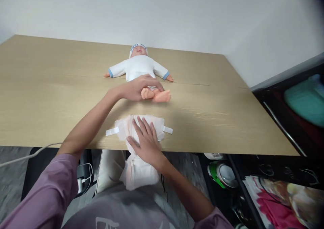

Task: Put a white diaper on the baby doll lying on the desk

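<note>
On its back on the wooden table lies a baby doll (139, 67) in a white top with blue cuffs and a white cap, its head toward the wall. My left hand (140, 87) is closed round the doll's legs, which it partly hides; the bare feet stick out beside my fingers. Nearer to me, an unfolded white diaper (140, 175) hangs over the table's front edge, its two side tabs spread out. My right hand (145, 139) rests flat on the diaper with its fingers spread.
The wooden table (215, 114) reaches back to a pale wall. A white cable (30, 155) crosses its front left edge. To the right below stands a dark shelf holding a green-rimmed container (221, 175) and pink cloth (273, 205).
</note>
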Demonstrator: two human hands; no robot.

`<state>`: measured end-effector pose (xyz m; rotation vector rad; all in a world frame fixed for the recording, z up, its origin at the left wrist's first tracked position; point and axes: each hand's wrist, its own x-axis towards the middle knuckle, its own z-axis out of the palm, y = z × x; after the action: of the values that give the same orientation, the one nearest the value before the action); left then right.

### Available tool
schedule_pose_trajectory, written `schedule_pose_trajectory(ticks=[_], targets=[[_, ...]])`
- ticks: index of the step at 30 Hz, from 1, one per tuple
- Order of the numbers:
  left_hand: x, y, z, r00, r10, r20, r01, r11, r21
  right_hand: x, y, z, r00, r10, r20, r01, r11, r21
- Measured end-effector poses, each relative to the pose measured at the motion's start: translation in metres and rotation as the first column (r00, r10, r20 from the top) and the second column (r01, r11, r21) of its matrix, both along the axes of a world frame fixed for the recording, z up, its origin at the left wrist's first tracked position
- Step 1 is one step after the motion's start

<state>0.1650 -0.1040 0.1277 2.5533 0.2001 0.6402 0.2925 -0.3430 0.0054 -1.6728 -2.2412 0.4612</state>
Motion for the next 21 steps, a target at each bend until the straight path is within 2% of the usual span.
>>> schedule_pose_trajectory(ticks=[4,10,15,21], targets=[[-0.007,0.012,0.026,0.994,0.074,0.083,-0.068,0.995,-0.078,-0.002,0.021,0.0,1.0,0.021,-0.02,-0.021,1.0,-0.007],[-0.022,0.021,0.04,0.985,0.104,0.135,-0.081,0.982,-0.171,-0.004,0.069,0.003,1.0,0.025,-0.019,-0.026,0.999,-0.048],[-0.029,0.027,0.045,0.981,0.101,0.166,-0.07,0.98,-0.186,-0.008,0.147,-0.002,1.0,-0.026,0.0,0.026,0.998,-0.053],[-0.033,0.031,0.048,0.974,0.158,0.165,-0.125,0.974,-0.191,-0.009,0.249,-0.001,0.995,-0.1,-0.011,0.1,0.995,0.007]])
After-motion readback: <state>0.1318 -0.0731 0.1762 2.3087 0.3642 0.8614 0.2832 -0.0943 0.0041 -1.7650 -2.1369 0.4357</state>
